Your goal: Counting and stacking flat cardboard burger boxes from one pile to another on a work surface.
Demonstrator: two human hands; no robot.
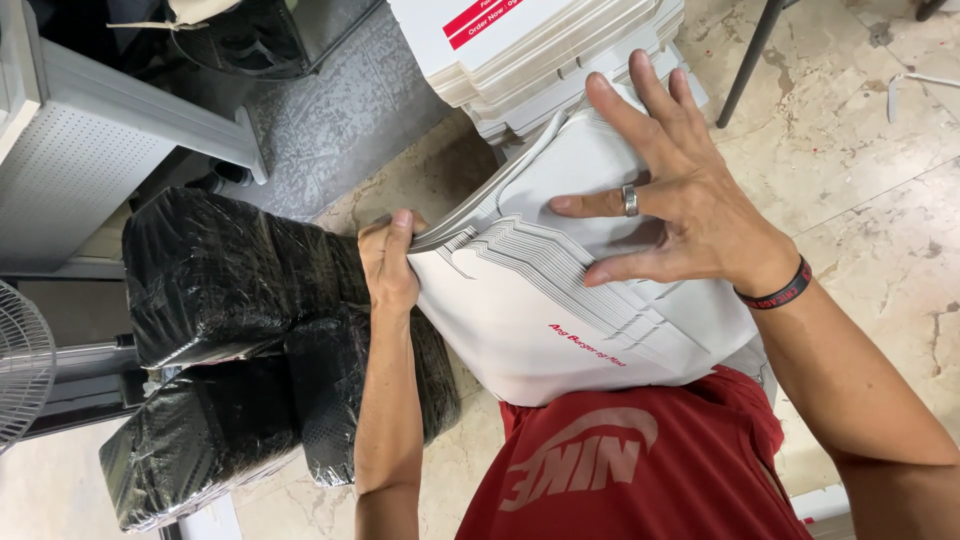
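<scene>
A thick stack of flat white cardboard box blanks rests tilted against my red shirt. My left hand grips the stack's left edge, thumb on top. My right hand lies spread on the stack's upper face, fingers fanned across the stepped edges; it wears a ring and a dark wristband. Red print runs along the lower part of the top blank.
More white blanks are piled on the floor ahead. Black plastic-wrapped bundles lie to my left. A grey perforated metal cabinet and a fan stand at far left. A thin black leg crosses the marble floor at upper right.
</scene>
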